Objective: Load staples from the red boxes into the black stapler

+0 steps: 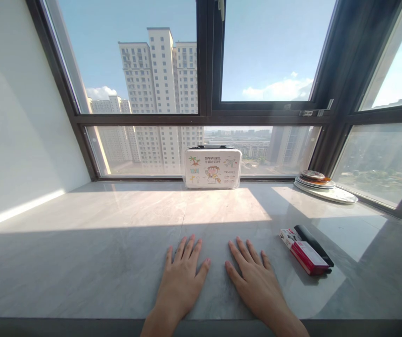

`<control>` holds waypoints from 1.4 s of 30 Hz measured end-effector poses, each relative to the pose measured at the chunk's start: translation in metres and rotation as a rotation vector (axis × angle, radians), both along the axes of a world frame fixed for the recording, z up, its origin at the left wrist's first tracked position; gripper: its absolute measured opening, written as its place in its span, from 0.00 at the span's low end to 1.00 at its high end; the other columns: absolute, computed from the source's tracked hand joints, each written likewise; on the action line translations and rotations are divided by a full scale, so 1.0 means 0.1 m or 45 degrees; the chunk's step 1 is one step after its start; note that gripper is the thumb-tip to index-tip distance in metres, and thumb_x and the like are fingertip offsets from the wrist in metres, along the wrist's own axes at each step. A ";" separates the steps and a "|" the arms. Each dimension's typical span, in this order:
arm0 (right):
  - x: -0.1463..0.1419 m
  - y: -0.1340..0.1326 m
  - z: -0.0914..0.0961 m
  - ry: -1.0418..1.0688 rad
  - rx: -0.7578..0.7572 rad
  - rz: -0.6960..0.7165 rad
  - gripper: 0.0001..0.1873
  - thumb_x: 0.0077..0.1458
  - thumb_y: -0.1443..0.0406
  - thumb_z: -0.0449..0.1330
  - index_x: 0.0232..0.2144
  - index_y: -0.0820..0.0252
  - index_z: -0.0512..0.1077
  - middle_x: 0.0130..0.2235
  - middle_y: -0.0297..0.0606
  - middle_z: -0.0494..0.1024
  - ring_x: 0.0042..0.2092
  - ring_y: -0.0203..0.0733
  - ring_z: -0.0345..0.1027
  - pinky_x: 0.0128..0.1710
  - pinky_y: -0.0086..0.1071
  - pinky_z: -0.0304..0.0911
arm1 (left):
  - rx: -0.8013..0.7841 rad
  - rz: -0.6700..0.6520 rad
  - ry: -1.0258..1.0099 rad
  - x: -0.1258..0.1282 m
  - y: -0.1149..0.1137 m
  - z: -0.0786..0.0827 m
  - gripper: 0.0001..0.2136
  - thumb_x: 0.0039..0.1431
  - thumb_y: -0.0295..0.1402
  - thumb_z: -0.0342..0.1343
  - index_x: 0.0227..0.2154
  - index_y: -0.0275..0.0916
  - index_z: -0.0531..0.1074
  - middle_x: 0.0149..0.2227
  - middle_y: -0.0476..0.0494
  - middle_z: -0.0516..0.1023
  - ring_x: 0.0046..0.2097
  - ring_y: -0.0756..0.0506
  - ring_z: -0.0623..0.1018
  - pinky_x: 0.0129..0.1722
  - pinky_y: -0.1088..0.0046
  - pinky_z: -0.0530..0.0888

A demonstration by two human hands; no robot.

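Note:
My left hand (182,276) lies palm down on the marble windowsill (81,271), fingers spread and holding nothing. Beside it, a short gap to the right, my right hand (255,278) rests flat in the same way, its fingers apart. Nearest to the right hand is a red and white box (306,252), lying at a slant on the sill. A black, long, rounded object (313,245) lies along the box's far side; its kind does not show. Against the window stands a white case (213,169) with cartoon prints and a black handle, upright beyond both hands.
A stack of plates or lids (323,187) sits in the far right corner. Dark window frames (206,120) rise behind the sill, with a window handle (316,112) at right. A white wall (18,140) bounds the left side. The sill's front edge runs under my wrists.

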State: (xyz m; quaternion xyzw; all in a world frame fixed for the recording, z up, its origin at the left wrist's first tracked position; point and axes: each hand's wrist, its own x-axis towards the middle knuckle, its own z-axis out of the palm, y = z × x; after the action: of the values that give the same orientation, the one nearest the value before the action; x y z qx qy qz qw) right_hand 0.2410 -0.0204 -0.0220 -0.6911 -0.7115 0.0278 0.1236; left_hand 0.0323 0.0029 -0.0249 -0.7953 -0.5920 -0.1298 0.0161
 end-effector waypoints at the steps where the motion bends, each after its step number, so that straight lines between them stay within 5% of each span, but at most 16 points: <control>1: 0.00 0.00 0.00 0.000 -0.001 0.001 0.33 0.67 0.48 0.42 0.71 0.44 0.51 0.73 0.30 0.46 0.74 0.52 0.34 0.69 0.58 0.35 | 0.000 0.000 0.000 0.00 0.00 0.00 0.26 0.72 0.49 0.39 0.69 0.52 0.54 0.72 0.50 0.50 0.72 0.39 0.50 0.69 0.42 0.49; 42: 0.02 0.02 -0.05 -0.007 -0.006 0.009 0.33 0.67 0.47 0.43 0.70 0.44 0.52 0.73 0.31 0.47 0.73 0.53 0.37 0.70 0.57 0.35 | -0.036 0.003 -0.034 0.02 -0.02 0.05 0.26 0.71 0.48 0.38 0.69 0.50 0.55 0.72 0.48 0.50 0.72 0.37 0.49 0.69 0.43 0.49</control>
State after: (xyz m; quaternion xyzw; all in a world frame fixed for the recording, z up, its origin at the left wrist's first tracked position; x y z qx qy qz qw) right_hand 0.2433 -0.0188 -0.0266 -0.6890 -0.7142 0.0282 0.1199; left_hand 0.0345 0.0004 -0.0200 -0.7929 -0.5949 -0.1321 -0.0028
